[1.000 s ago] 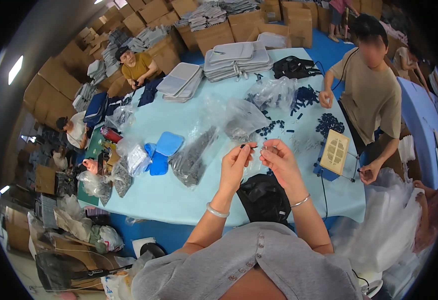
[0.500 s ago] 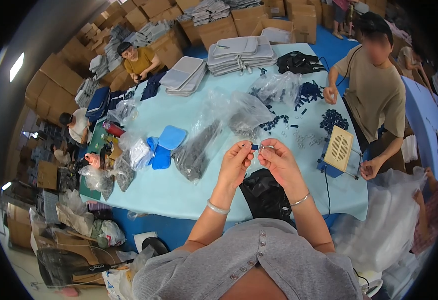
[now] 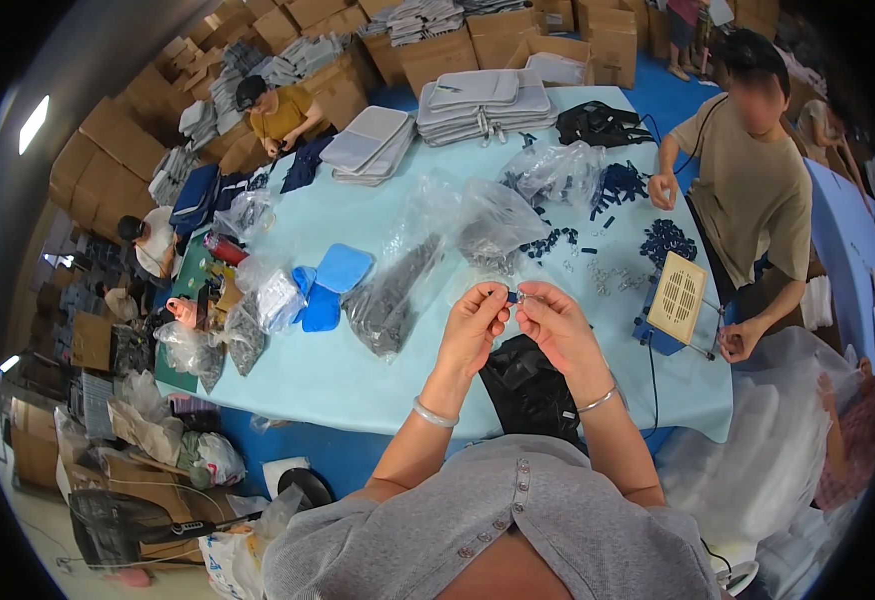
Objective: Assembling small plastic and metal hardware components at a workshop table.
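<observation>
Dark blue, small: a tab (image 3: 514,297) is between the fingertips of both hands, raised over the near side of the table (image 3: 358,400). L hand (image 3: 473,318): thumb + forefinger pinched on tab, other fingers curled. R hand (image 3: 555,322): thumb + forefinger pinched on a small shiny piece (image 3: 523,297) at tab's R end; exact type too small to tell, nor can I tell if R fingers also grip tab. Bangle on each wrist, L one (image 3: 436,414) pale, R one (image 3: 599,400) silver.

Below hands, black bag (image 3: 530,385) at near edge of table. Ahead: plastic bag (image 3: 393,300) w/ dark grey contents, lying flat; to its L, two blue pouches (image 3: 344,268), overlapping. R of centre: loose dark blue tabs (image 3: 553,243), scattered small clear or silvery bits (image 3: 613,278), a heap of dark blue pcs (image 3: 668,243), and a machine (image 3: 680,298) w/ cream vented top, blue base.

Far side: grey cases, tall stack (image 3: 483,105) + shorter stack (image 3: 368,145) to its L. Co-worker in tan shirt (image 3: 758,195) stands at R, one hand near machine; another in mustard shirt (image 3: 288,115) at far L. Cardboard boxes (image 3: 438,62) behind, grey goods on top of some
</observation>
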